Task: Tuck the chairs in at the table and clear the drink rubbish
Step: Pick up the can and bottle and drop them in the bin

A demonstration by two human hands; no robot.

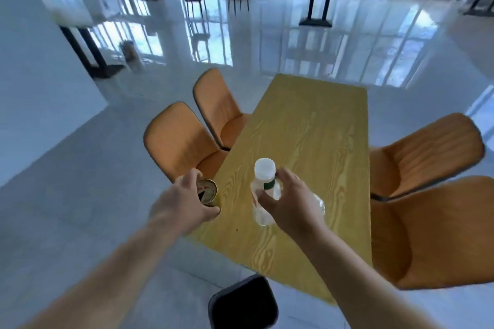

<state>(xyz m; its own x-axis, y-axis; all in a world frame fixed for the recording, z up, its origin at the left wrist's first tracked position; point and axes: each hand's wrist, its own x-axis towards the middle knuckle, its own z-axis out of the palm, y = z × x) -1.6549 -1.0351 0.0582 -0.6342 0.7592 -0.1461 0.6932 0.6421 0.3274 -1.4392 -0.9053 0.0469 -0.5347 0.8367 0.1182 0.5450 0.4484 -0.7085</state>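
Left hand (184,203) gripping gold can (208,192) at table (307,128) near-left edge. Right hand (288,200) clasping clear bottle (264,189) above tabletop. Orange chairs (181,139) flanking both sides. Black bin (243,304) sitting below near end.

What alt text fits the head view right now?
Over a wooden table, the left hand grips a drink can and the right hand a clear plastic bottle. Four orange chairs flank the table; a dark bin sits below.

Wood-grain table (315,125), clear plastic bottle (263,195), shiny metal can (207,191), glossy floor (294,43).
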